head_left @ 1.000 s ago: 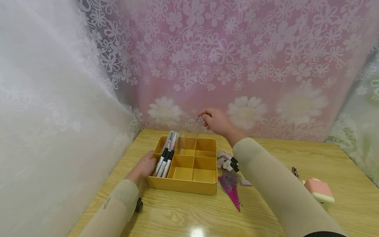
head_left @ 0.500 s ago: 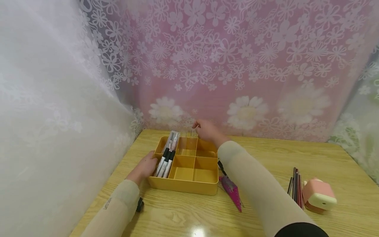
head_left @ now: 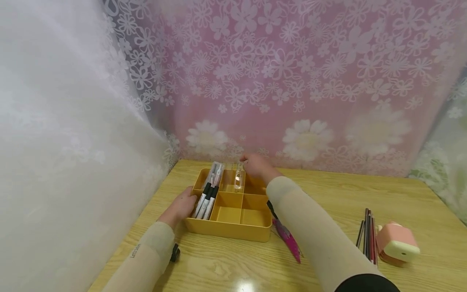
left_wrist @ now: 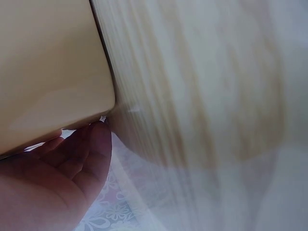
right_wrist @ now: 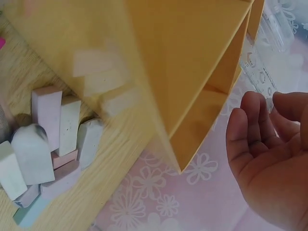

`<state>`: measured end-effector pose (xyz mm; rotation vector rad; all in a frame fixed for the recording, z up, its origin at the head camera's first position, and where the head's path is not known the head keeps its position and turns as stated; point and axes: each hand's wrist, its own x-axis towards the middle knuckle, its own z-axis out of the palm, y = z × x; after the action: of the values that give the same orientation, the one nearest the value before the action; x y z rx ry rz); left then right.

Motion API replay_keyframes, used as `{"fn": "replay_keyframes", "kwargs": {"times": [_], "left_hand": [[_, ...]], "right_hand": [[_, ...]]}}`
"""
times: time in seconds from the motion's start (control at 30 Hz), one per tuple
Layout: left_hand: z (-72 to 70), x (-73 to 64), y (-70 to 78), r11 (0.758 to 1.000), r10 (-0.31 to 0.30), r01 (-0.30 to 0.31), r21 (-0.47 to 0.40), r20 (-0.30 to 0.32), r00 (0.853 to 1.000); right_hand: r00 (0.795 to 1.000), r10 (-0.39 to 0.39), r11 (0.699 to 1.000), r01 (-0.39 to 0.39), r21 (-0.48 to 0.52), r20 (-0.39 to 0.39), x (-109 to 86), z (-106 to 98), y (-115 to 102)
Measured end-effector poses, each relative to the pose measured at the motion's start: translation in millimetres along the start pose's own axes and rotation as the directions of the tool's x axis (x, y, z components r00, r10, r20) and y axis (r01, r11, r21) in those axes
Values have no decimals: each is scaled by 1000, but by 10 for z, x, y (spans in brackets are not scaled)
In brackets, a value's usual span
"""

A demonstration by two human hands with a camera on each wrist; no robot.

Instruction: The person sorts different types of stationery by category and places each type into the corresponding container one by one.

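Clear ruler (right_wrist: 260,74) pinched by right fingers (right_wrist: 237,137); yellow organizer (head_left: 230,230), holding pens (head_left: 206,200), gripped by left fingers (left_wrist: 99,142).

The head camera looked forward and down from the near side, well back, covering the table (head_left: 339,194) and far curtain (head_left: 306,81). The left wrist camera, very close, faced the outside of the box (head_left: 230,230). The right wrist camera, close, looked from the box's right; it and the head view shared the ruler (head_left: 238,178).

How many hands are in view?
2: the left hand at the left side of the yellow box, the right hand at its back right, pinching a clear ruler.
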<state>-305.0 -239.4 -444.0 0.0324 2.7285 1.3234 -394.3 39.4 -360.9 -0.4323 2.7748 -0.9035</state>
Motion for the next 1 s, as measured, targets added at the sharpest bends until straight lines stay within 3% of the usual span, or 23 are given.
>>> {"fn": "replay_keyframes", "kwargs": {"times": [0.53, 1.0], "left_hand": [[45, -1, 46, 1000, 3, -2, -14, 29, 1000], [-10, 11, 8, 1000, -6, 6, -19, 17, 1000]], "right_hand": [[1000, -9, 1000, 10, -26, 22, -112, -40, 16], [997, -83, 994, 83, -71, -4, -332, -301, 67]]}}
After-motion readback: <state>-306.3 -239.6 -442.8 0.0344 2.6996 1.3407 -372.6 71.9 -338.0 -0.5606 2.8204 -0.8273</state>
